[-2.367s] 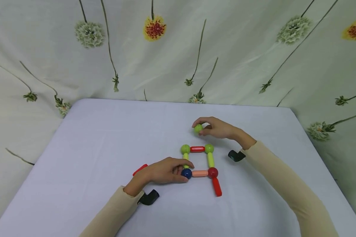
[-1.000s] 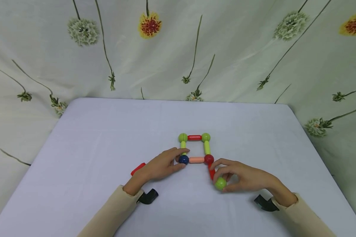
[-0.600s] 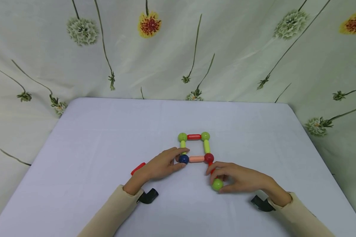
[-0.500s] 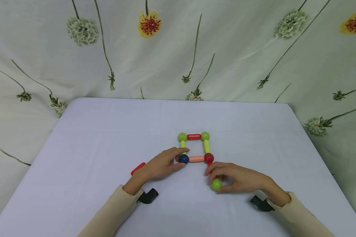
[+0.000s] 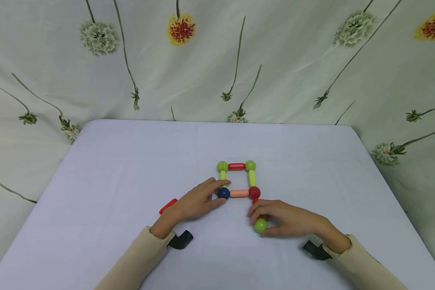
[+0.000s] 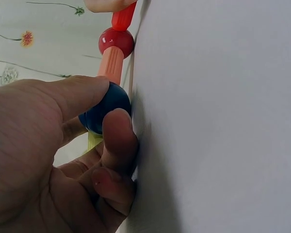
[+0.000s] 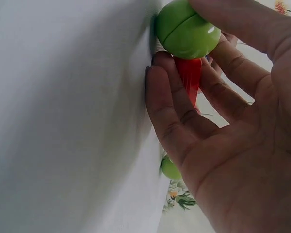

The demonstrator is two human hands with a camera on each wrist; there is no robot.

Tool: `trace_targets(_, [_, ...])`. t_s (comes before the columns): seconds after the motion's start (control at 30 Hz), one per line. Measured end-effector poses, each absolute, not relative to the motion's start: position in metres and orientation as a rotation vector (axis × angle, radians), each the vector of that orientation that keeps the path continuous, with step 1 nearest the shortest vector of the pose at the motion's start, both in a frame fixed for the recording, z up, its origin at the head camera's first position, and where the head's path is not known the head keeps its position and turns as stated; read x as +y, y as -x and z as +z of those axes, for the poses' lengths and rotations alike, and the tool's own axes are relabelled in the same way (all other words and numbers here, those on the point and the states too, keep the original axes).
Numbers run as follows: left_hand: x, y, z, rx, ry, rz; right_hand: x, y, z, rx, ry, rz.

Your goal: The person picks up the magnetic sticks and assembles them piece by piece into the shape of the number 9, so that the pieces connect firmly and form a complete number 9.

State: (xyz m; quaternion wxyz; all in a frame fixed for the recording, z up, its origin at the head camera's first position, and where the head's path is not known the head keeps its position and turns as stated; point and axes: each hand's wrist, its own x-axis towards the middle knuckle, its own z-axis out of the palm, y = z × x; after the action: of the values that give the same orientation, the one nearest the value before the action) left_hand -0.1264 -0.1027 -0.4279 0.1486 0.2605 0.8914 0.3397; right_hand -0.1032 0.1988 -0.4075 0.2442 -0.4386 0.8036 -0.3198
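A square of coloured rods and balls lies on the table, with green balls [image 5: 222, 166] at its far corners. My left hand [image 5: 200, 201] grips the blue ball [image 5: 223, 193] at the near left corner, thumb and fingers around it in the left wrist view. A pink rod [image 5: 239, 193] links it to the red ball [image 5: 254, 192], from which a red rod [image 6: 123, 18] runs toward me. My right hand [image 5: 284, 219] holds another green ball [image 7: 186, 31] at that rod's near end; ball and rod meet in the right wrist view. The fingers partly cover the rod.
A loose red piece [image 5: 168, 206] lies left of the left wrist, partly hidden by it. Black wrist cameras [image 5: 181, 240] sit under both cuffs. A flower-printed cloth [image 5: 293, 60] hangs behind the white-covered table [image 5: 130, 161].
My right hand has carried the green ball from beyond the square to the near end of the red rod, then shifted slightly left with it. The left hand stays on the blue ball.
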Motion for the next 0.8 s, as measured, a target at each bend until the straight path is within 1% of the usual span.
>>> trace_targets(0.2, [-0.103,0.127,-0.428,2.561,-0.746,0.971,0.201,0.107,-0.403,2.195,1.158,-0.878])
trace_targets(0.43, [-0.103,0.127,-0.427,2.547,-0.737,0.981,0.210,0.123,-0.396,2.255,1.136,-1.016])
trace_targets(0.6, [-0.104,0.126,-0.426,2.540,-0.728,0.984,0.212,0.133,-0.398,2.350,1.012,-1.041])
trace_targets(0.8, [-0.103,0.126,-0.426,2.542,-0.728,0.986,0.208,0.145,-0.405,2.271,0.824,-1.054])
